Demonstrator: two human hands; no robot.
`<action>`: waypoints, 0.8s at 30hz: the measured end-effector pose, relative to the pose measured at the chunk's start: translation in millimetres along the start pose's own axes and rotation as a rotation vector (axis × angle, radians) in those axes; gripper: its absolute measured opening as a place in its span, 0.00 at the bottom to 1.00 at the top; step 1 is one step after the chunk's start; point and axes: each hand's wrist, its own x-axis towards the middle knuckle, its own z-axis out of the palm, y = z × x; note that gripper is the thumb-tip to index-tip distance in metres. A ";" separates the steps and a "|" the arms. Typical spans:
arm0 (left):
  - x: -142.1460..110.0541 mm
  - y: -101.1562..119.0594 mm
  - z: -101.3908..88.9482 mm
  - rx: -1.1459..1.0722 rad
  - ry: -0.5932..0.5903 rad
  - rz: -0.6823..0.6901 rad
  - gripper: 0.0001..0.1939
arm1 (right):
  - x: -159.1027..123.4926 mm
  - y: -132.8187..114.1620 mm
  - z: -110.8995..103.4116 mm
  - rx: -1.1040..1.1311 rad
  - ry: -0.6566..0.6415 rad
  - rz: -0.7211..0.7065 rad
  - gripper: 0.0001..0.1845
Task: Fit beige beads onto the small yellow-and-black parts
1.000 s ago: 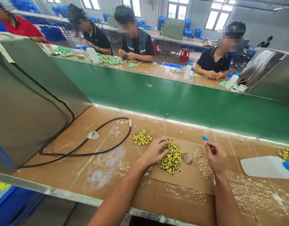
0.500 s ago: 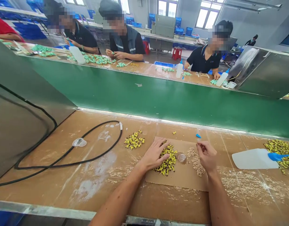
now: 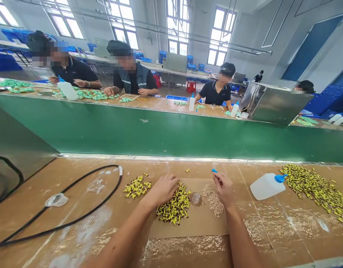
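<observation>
My left hand [image 3: 164, 189] is at the upper left edge of a heap of small yellow-and-black pieces [image 3: 175, 208]. Its fingers are bent and drawn together, and whatever is between them is hidden. Across the brown cardboard sheet [image 3: 188, 231], my right hand [image 3: 224, 189] hovers by a scatter of tiny beige pieces [image 3: 216, 204], thumb and fingertips pinched. Anything in that pinch is too small to make out. Just beyond its fingertips lies a blue cap [image 3: 214, 170]. A small clear round cup [image 3: 196, 198] stands between the two heaps.
On the right lie a white bottle with a blue cap [image 3: 267, 186] and a big yellow heap [image 3: 313, 186]. A smaller yellow cluster [image 3: 136, 187] and a looped black cable [image 3: 84, 217] lie left. Behind the green divider [image 3: 137, 136], several people sit at another bench.
The view has tilted up and turned right. My left hand's spread fingers have drawn together at the heap's edge. My right hand, still pinched, has shifted slightly away from me toward the blue cap.
</observation>
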 end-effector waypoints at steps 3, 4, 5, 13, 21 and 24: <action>-9.1 -2.6 10.1 -0.007 0.036 -0.041 0.20 | 0.8 2.8 -0.6 0.023 -0.022 0.002 0.13; -10.7 -3.2 12.7 -0.007 0.043 -0.057 0.20 | 0.9 3.0 -0.5 0.027 -0.031 0.001 0.13; -11.3 -3.7 14.1 -0.009 0.047 -0.073 0.20 | 0.9 2.7 -0.3 0.031 -0.038 0.001 0.13; 1.8 -8.1 2.5 -0.131 0.015 -0.165 0.18 | 0.8 -1.4 -0.6 -0.002 -0.005 0.047 0.16; -15.4 -10.3 23.4 -0.263 0.217 -0.199 0.15 | -2.9 -4.1 2.5 0.035 -0.014 0.138 0.16; -23.1 -11.4 29.1 -0.290 0.294 -0.189 0.13 | -6.1 -2.1 5.9 0.046 -0.037 0.138 0.16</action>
